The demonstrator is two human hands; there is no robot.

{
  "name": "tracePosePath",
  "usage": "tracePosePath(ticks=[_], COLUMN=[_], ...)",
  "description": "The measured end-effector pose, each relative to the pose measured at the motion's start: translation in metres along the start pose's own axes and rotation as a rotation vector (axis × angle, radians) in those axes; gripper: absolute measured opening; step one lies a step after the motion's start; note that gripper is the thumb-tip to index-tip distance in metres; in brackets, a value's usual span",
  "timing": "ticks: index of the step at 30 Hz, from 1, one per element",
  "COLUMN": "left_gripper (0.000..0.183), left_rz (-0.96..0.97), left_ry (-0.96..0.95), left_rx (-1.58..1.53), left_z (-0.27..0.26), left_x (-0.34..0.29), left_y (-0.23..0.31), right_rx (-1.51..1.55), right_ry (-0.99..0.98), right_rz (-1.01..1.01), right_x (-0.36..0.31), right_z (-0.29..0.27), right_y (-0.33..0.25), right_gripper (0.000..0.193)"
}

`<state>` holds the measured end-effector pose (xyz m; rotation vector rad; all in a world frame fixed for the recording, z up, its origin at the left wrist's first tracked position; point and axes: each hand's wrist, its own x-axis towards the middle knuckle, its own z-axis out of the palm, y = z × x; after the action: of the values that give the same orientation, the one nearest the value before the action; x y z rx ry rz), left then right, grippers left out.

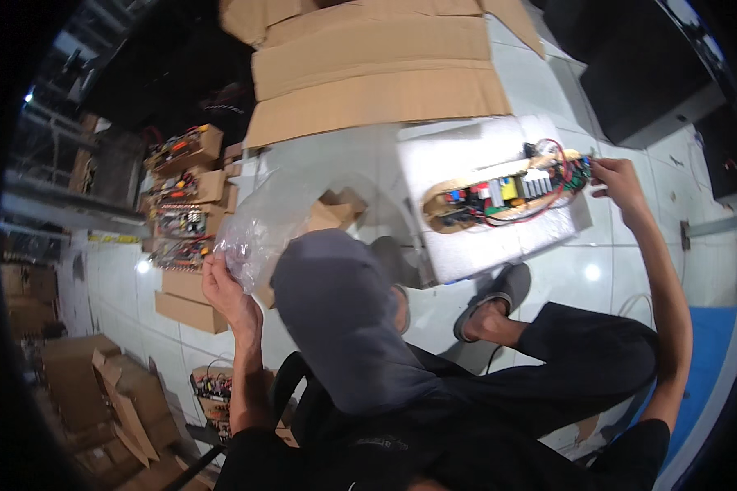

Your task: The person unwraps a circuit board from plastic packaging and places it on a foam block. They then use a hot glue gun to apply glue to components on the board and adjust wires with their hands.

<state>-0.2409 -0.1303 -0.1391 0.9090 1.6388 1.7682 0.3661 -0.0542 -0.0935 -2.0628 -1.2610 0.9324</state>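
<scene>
Out to the left, my left hand (231, 293) pinches a crumpled clear plastic bag (250, 245) by its edge. On the right, my right hand (622, 186) has its fingertips closed at the right end of a long circuit board (512, 190). This board carries a yellow transformer, silver heat sinks and a looped red wire. It is over a white foam block (499, 255), lying along a tan strip with rounded ends. Whether the board rests fully on the foam or is raised at my end, I cannot tell.
Flattened brown cardboard (377, 98) lies ahead. Several circuit boards on small boxes (180, 221) stand in a row at the left, with more boards (213, 393) lower down. Open cartons (123, 393) fill the lower left. A black cabinet (647, 90) stands at the upper right.
</scene>
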Motion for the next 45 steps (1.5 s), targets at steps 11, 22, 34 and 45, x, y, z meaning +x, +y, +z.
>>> tracePosePath(ticks=[11, 22, 34, 45], left_gripper=[0.039, 0.015, 0.072, 0.072], left_rz=[0.115, -0.403, 0.471, -0.317], left_ry=[-0.438, -1.411, -1.254, -1.656], left_rx=[-0.677, -0.824, -0.126, -0.092], left_z=[0.014, 0.149, 0.192, 0.215], left_x=[-0.026, -0.074, -0.016, -0.045], left_y=[0.149, 0.207, 0.183, 0.188], right_rx=[-0.009, 0.543, 0.787, -0.503], right_ry=[0.114, -0.377, -0.437, 0.529], right_rz=[-0.711, -0.504, -0.55, -1.293], right_x=[-0.139, -0.184, -0.155, -0.152], right_z=[0.018, 0.037, 0.025, 0.041], right_y=[-0.154, -0.159, -0.16, -0.158], right_gripper=[0.029, 0.072, 0.025, 0.036])
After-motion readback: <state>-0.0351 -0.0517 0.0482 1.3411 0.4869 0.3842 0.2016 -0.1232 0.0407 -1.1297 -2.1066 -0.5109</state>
